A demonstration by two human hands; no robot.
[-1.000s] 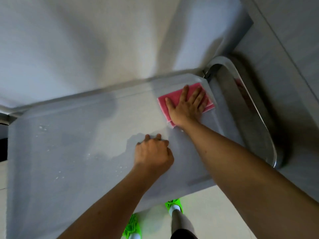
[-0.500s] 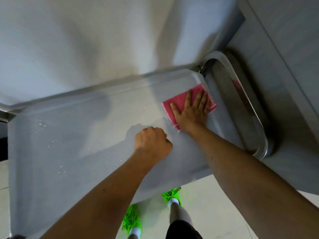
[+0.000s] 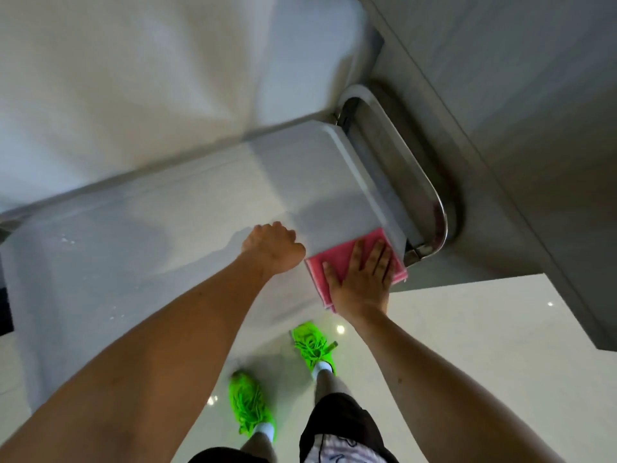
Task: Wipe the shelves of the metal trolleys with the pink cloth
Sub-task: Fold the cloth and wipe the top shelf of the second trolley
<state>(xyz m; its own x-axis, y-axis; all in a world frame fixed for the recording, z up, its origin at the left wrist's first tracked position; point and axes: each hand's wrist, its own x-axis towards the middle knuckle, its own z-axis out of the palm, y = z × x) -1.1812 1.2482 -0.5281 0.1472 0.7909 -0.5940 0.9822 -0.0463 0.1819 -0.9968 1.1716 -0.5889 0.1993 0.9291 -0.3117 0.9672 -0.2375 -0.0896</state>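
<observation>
Risk: pink cloth [image 3: 337,264] is at the near right corner of the trolley shelf [image 3: 187,208] and could slide off the edge.

Right hand [image 3: 362,282] lies flat on the cloth, fingers straight and spread, pressing rather than gripping; the cloth's near edge already overhangs the shelf's front edge, just beside the steel handle [image 3: 434,202]. Any further pull toward the body and it likely drops to the floor [image 3: 467,329], or the palm loses support and slips off the rim. Left hand [image 3: 272,247] is a curled fist resting on the shelf mid-front, holding nothing visible, so it won't catch the cloth. Droplets [image 3: 66,240] near the left end look unwiped; easy to miss.
</observation>
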